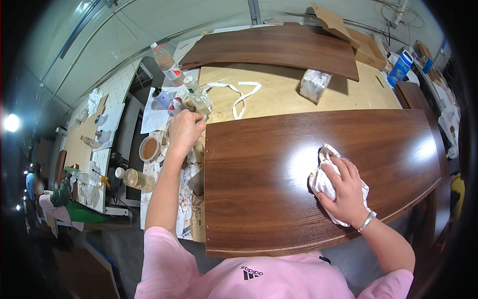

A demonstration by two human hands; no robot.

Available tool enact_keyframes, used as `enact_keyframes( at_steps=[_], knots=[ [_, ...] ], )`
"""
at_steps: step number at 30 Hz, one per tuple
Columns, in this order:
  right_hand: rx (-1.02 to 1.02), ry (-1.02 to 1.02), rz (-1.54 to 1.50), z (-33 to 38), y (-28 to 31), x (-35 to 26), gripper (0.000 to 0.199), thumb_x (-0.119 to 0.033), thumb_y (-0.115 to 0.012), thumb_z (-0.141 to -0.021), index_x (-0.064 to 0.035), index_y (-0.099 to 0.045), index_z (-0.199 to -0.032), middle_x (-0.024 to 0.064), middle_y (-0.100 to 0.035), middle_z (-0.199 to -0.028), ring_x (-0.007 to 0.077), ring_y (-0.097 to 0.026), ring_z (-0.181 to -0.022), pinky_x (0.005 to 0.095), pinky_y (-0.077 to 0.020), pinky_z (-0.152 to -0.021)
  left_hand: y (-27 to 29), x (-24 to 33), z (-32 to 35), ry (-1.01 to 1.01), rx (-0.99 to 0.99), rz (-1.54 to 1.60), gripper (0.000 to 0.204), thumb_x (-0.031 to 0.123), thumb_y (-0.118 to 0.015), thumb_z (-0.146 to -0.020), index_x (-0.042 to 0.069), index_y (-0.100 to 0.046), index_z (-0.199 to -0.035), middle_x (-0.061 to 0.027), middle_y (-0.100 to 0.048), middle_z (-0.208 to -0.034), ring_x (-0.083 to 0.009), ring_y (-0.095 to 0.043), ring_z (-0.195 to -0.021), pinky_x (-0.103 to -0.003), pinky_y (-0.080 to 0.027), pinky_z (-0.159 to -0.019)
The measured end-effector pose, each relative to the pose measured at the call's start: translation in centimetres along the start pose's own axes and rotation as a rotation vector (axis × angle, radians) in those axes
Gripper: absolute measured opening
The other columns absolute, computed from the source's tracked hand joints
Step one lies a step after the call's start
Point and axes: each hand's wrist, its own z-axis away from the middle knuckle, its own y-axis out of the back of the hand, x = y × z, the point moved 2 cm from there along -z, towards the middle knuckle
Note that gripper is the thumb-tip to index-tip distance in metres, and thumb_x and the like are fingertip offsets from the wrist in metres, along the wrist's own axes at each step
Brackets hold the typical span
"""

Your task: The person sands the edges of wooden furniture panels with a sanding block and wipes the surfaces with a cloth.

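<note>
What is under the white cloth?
The white cloth lies on the shiny brown wooden board, pressed down by the right hand. The patch of board right beneath the cloth is covered.

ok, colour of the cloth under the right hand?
White, a crumpled cloth pressed by the right hand on the brown wood-grain panel; head view.

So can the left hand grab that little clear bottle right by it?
Probably yes. The left hand is right beside the small clear bottle, fingers nearly touching its base, with nothing between them.
</note>
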Motion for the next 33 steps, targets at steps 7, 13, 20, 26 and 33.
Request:
enact_keyframes(
  at_steps=[7,13,20,26,33],
  knots=[
    [0.014,0.006,0.022,0.3,-0.3,0.2,0.060,-0.026,-0.075,-0.073,-0.0072,-0.058,-0.127,0.0220,-0.051,-0.133,0.0430,-0.047,-0.123,0.0536,-0.0379,-0.103,-0.6,2.2,0.6,-0.088,0.074,0.064,0.019,0.023,-0.069,-0.081,0.011,-0.079,-0.092,-0.0194,-0.066,-0.085,-0.0365,-0.066,-0.082,-0.046,-0.052,-0.077],
    [0.011,0.005,0.024,0.3,-0.5,0.0,0.061,-0.027,-0.076,-0.073,-0.0071,-0.058,-0.128,0.0218,-0.051,-0.134,0.0430,-0.047,-0.123,0.0536,-0.0374,-0.104,-0.7,1.6,2.0,-0.123,0.205,0.087,0.023,0.020,-0.070,-0.079,0.010,-0.079,-0.097,-0.0165,-0.066,-0.083,-0.0354,-0.065,-0.080,-0.043,-0.051,-0.073],
    [0.020,0.006,0.025,0.6,-0.5,0.1,0.061,-0.027,-0.076,-0.073,-0.0066,-0.058,-0.128,0.0217,-0.051,-0.134,0.0421,-0.047,-0.123,0.0539,-0.0373,-0.105,-1.6,-5.5,2.8,0.410,-0.030,1.002,0.023,0.024,-0.070,-0.091,0.001,-0.076,-0.095,0.0000,-0.063,-0.071,-0.0076,-0.055,-0.058,-0.027,-0.049,-0.053],
    [0.007,0.013,0.022,0.5,-0.5,0.1,0.060,-0.025,-0.075,-0.073,-0.0064,-0.058,-0.128,0.0213,-0.051,-0.135,0.0416,-0.047,-0.124,0.0529,-0.0377,-0.105,-1.3,-6.0,6.6,0.554,-0.026,1.355,0.020,0.020,-0.068,-0.094,0.002,-0.073,-0.101,0.0013,-0.065,-0.079,-0.0062,-0.054,-0.063,-0.024,-0.050,-0.056],
    [0.030,0.019,0.019,-0.2,-1.1,0.1,0.057,-0.025,-0.074,-0.076,-0.0072,-0.059,-0.128,0.0209,-0.053,-0.134,0.0418,-0.047,-0.124,0.0510,-0.0384,-0.105,-4.6,-12.0,15.1,0.444,0.216,0.695,0.019,0.020,-0.071,-0.090,0.002,-0.069,-0.094,-0.0040,-0.069,-0.082,-0.0120,-0.060,-0.065,-0.028,-0.048,-0.059]
  ],
)
